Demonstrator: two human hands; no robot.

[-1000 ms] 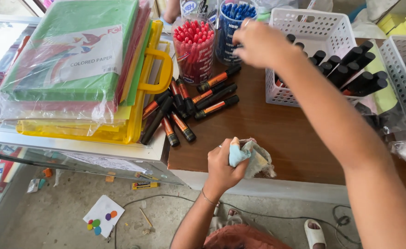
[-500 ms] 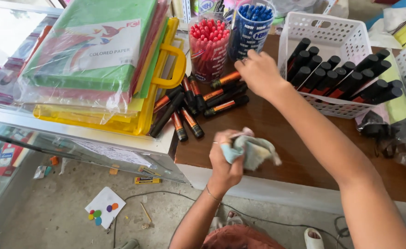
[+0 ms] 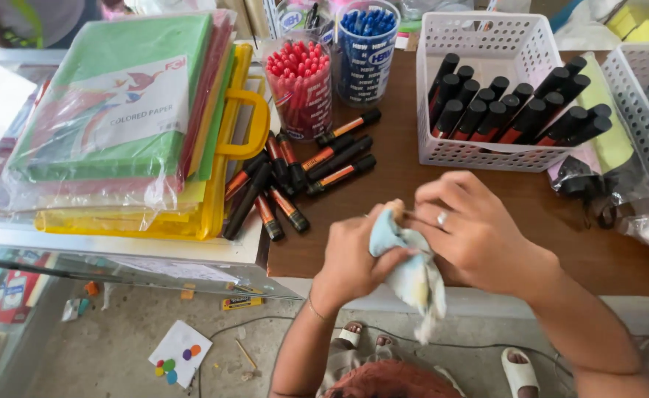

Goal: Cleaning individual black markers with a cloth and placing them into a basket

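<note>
The brown wooden desk [image 3: 413, 214] carries everything here. At its left lies a wrapped stack of coloured paper [image 3: 118, 110] on yellow plastic folders with a handle [image 3: 221, 169]. A white plastic basket [image 3: 486, 44] at the back holds black markers with red bands standing on end. Two clear tubs stand beside it, one of red pens [image 3: 300, 81], one of blue pens [image 3: 366, 44]. Loose black-and-orange markers [image 3: 302, 173] lie scattered in front of the tubs. At the desk's near edge the left hand [image 3: 354, 258] has its fingers curled tight around a pale blue cloth [image 3: 413, 273], which hangs below the edge. The right hand [image 3: 472, 232] presses against the cloth with fingers bent; whether it grips anything underneath cannot be told.
</note>
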